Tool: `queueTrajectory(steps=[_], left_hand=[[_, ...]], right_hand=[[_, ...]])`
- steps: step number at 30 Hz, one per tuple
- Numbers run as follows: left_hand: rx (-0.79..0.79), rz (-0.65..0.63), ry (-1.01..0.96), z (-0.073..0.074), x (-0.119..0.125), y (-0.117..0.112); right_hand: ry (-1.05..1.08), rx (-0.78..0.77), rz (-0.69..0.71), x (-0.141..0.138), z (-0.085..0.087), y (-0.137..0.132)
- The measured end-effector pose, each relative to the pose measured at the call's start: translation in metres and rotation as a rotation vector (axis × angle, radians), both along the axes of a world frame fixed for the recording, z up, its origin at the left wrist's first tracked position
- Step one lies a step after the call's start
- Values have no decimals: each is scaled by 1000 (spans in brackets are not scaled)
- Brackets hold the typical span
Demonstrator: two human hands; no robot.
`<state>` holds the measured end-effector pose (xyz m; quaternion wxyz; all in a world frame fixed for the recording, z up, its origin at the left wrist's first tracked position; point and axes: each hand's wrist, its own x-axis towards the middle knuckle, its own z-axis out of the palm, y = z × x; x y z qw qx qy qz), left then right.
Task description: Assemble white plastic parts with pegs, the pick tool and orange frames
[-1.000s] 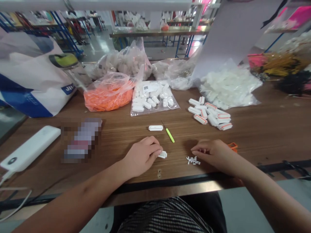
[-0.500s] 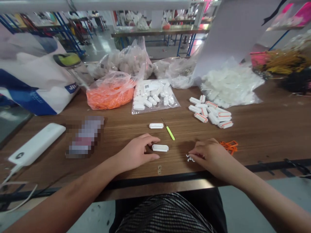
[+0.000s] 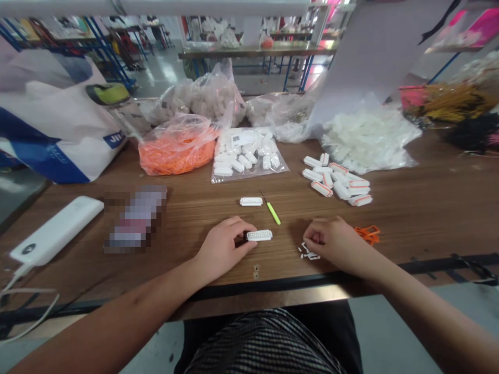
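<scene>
1. White perforated block [image 3: 260, 235] lay in the near middle of the table [image 3: 195, 213], its left end pinched between the thumb and fingers of the left hand [image 3: 223, 246]. Held at only that end, it could have swivelled or skidded if pushed from the right. It looked like hard plastic, long and narrow, with rows of small holes on its upper face.

2. On the far side of it, a second white block [image 3: 251, 201] rested beside a pick [image 3: 273, 213] with a thin shaft and a lime-green handle. That slim handle might have rolled, had an arm brushed it.

3. To the right, small white pieces [image 3: 311, 255] lay in a loose heap, short and slim. A careless fingertip might have scattered them toward the near edge.

4. Over the heap's far side curled the right hand [image 3: 331, 245], fingertips bunched; I could not tell whether they gripped a piece. Anything so small could easily have slipped.

5. Rightmost, thin, bendy-looking orange loops [image 3: 368, 235] lay near that hand, where its wrist could have snagged them.
</scene>
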<state>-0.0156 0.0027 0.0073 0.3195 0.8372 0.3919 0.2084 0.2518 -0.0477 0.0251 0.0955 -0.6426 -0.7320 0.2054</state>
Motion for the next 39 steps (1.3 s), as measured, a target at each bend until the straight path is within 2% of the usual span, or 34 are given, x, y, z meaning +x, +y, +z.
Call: queueTrajectory(steps=[2,5,7,14,18,22,24,27,29,31,34,39], left_hand=[[9,15,16,-1,1,0],[19,23,19,-2,1,1],[15,20,20,-2,1,1],[-7,8,31,1,0,3],[0,3,30,1,0,3],[-9,-9,18,1,-1,2],[-14,-9,15,2,-1,3],[-19,-11,18,3,-1,3],[-22,-14,22,3,-1,4],[-21,-15,23,3,-1,3],[-24,-13,28,3,-2,3],[-29,-18,23,3,-1,4]], right_hand=[[23,-38,-35,5,2,4],[116,-124,-12,13,4,4],[137,-129,-9,13,3,0],[-171,133,60,-7,-2,-12],[-171,82,-89,-5,-5,-4],[0,-22,-186,11,-7,2],[99,-14,-155,18,-7,2],[182,41,-35,21,-6,2],[134,71,26,18,-5,3],[-3,122,40,11,-4,3],[-168,178,-23,1,-4,3],[-30,8,-167,7,-2,2]])
